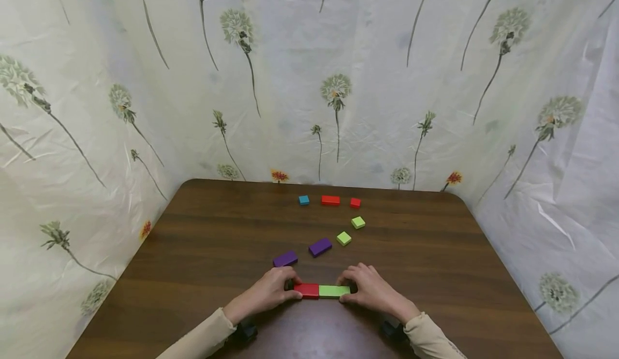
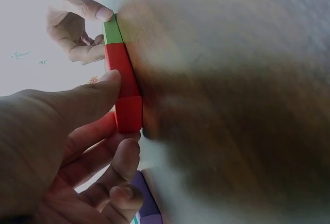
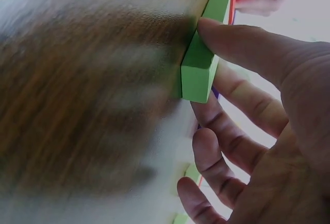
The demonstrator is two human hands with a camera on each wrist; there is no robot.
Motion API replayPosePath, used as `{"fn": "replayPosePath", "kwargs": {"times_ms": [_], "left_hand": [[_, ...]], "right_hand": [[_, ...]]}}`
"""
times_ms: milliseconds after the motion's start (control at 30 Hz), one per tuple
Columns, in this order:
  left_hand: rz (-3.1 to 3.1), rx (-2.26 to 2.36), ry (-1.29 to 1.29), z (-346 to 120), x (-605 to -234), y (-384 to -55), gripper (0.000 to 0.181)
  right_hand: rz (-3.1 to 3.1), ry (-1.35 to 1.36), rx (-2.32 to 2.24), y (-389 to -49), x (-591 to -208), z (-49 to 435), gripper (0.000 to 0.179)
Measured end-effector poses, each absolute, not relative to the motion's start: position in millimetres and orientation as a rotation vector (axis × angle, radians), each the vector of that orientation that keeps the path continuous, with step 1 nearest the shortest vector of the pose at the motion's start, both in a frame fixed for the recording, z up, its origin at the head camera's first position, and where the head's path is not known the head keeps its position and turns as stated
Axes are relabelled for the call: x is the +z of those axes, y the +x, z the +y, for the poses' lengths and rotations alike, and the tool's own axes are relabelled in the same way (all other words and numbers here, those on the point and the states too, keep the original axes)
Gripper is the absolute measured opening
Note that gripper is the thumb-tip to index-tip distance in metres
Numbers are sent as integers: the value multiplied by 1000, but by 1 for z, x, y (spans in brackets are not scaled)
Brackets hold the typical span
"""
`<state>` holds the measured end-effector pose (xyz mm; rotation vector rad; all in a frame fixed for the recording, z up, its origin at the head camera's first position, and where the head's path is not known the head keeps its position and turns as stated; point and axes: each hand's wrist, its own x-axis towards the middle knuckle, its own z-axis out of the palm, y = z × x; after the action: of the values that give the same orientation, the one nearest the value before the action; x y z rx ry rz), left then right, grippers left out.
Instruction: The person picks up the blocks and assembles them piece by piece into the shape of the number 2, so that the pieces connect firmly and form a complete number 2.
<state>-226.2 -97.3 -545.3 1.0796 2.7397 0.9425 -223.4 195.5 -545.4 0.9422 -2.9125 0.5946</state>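
Near the front of the table, a red block (image 1: pixel 307 291) and a light green block (image 1: pixel 333 292) lie end to end, their short sides touching. My left hand (image 1: pixel 271 289) pinches the red block at its left end, thumb on the near side and fingers on the far side. At the other end, my right hand (image 1: pixel 372 289) grips the green block (image 3: pixel 198 54) between thumb and fingers. Just beyond the left hand lies a purple block (image 1: pixel 285 258), with a second purple block (image 1: pixel 320 247) farther right.
Two small green blocks (image 1: pixel 344 238) continue a curve away from the purple ones. At the back are a small red block (image 1: pixel 355 202), a longer red block (image 1: pixel 331 200) and a blue block (image 1: pixel 303 200). Flowered curtains (image 1: pixel 290 106) surround the wooden table (image 1: pixel 217 230).
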Motion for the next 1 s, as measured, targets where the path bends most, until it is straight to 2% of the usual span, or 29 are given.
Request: {"fn": "replayPosePath", "kwargs": {"times_ms": [367, 733, 1000], "left_hand": [[2748, 941, 1062, -96, -545, -227, 21], [2732, 941, 1050, -95, -545, -226, 20], [2720, 954, 1050, -96, -545, -226, 21]], "right_hand": [[-2840, 941, 620, -227, -542, 185, 39], [-2834, 992, 685, -224, -530, 159, 24], [-2811, 1020, 675, -224, -540, 145, 26]]}}
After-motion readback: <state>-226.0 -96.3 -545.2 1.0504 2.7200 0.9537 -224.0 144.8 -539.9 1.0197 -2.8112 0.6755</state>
